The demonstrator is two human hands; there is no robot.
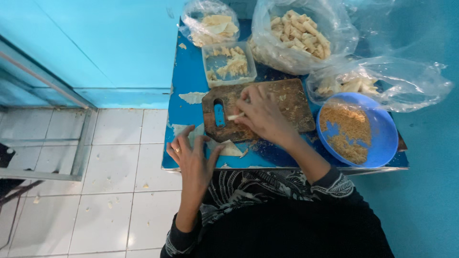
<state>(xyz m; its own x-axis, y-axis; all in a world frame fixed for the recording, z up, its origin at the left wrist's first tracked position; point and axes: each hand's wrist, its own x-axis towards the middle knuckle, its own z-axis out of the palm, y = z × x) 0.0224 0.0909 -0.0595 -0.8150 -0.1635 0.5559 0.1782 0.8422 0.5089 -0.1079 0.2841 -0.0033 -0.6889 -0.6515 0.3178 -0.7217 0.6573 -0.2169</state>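
We work standing over a small blue table [189, 76], looking straight down. Our right hand [262, 114] lies across the wooden board [291, 98], fingers curled and pinching a thin pale roll [234, 116] near the board's handle slot, pressed low to the wood, probably so it can be shaped against a firm surface. Our left hand [191, 160] rests at the table's near edge, fingers spread and holding nothing, its fingertips just beside a pale wrapper [228, 149] that lies flat under the board's near corner, within easy reach of both hands. Beyond the board sits a clear tub [228, 64] with pale pieces in it, and behind that a small bag [210, 24] of wrappers. A large bag [301, 36] of finished rolls gapes open at the far side, and another bag [377, 83] with a few rolls lies to the right, both kept off the working space. A blue bowl [382, 136] of brown crumbs stands just right of the board, close to the right hand. Torn scraps dot the table, and crumbs speckle the white floor [119, 167] on the left.
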